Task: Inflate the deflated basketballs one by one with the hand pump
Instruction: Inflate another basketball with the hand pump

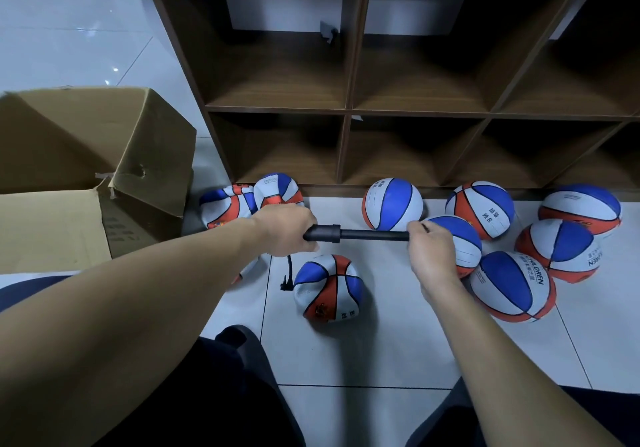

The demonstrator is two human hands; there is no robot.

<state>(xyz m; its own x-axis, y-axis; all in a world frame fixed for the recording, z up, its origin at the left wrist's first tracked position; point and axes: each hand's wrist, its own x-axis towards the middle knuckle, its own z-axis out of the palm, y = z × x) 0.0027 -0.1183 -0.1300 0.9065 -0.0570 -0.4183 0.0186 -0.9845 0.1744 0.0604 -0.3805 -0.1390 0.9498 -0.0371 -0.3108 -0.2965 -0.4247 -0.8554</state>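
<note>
I see the hand pump (356, 234) held level above the white tiled floor (381, 353), my left hand (285, 228) clenched around its barrel, my right hand (429, 249) gripping the handle end. Its hose (289, 272) hangs to a crumpled basketball (327, 287) just below. Round balls (512, 285) cluster right of the pump, limp ones (227, 206) left, wooden cubby shelves (346, 111) behind, a cardboard box (86, 156) far left.

open cardboard box (86, 156) on tiled floor (398, 353) at left; dark wooden cubby shelf (346, 111) behind.
</note>
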